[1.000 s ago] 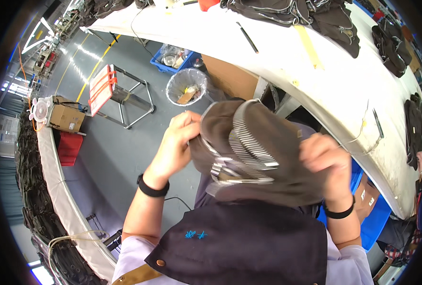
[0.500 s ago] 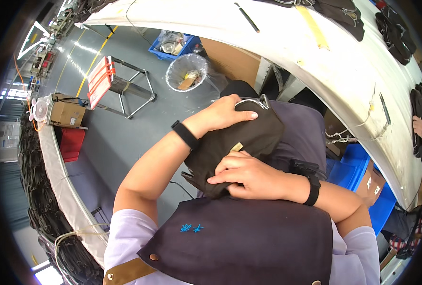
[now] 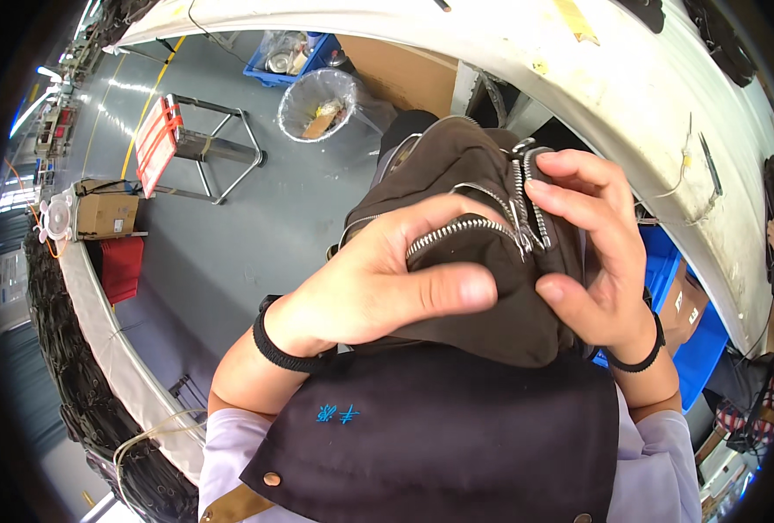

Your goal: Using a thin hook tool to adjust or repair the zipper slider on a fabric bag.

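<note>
Just beyond your apron (image 3: 474, 427), brace the soft, creased, dark brown bag (image 3: 490, 249) between your hands so its panels don't fold inward. Your right hand (image 3: 600, 244) holds its side, fingers and thumb narrowed; your left hand (image 3: 378, 283) spreads its thumb, fingers hidden, so its grip I cannot tell. Guard fingertips from the curved, gaping silver zip teeth (image 3: 444, 231).

Dark brown bag (image 3: 500, 338) between left hand (image 3: 374, 288) and right hand (image 3: 603, 248), curved metal zipper (image 3: 461, 227) near left thumb (image 3: 448, 292), lined bin (image 3: 295, 103) beyond.

Bright light streaks the floor (image 3: 221, 240); edges bend.
</note>
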The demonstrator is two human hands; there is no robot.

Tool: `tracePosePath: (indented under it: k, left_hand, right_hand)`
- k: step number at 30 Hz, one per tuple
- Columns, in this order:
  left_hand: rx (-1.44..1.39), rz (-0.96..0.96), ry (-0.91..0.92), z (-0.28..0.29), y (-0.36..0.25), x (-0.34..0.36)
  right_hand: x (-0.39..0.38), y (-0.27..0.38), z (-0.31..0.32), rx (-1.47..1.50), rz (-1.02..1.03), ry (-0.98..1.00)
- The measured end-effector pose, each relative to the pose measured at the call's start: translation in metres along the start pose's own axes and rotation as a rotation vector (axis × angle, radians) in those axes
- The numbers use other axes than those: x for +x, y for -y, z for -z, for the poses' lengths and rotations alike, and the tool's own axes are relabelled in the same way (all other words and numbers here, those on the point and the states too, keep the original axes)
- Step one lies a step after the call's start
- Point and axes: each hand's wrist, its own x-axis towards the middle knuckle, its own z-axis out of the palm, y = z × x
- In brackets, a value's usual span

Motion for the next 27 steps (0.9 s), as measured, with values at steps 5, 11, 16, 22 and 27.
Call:
tracePosePath:
  k: [5, 11, 16, 22, 27]
  left_hand:
    - [-0.044, 0.097, 0.009, -0.008, 0.001, -0.006]
    - [-0.078, 0.123, -0.005, -0.012, 0.004, -0.005]
    - [-0.093, 0.138, -0.017, -0.013, 0.005, -0.004]
    - [0.064, 0.08, -0.104, -0.017, 0.011, -0.004]
    - [0.296, -0.011, -0.28, -0.011, 0.011, -0.009]
  right_hand:
    - [-0.008, 0.008, -0.004, -0.06, 0.003, 0.041]
    - [-0.014, 0.008, -0.006, -0.039, 0.027, 0.015]
    - [-0.014, 0.007, -0.003, -0.048, 0.033, 0.029]
    - [-0.011, 0.011, -0.006, -0.032, -0.048, -0.035]
    - [-0.029, 0.001, 0.003, 0.066, -0.118, -0.057]
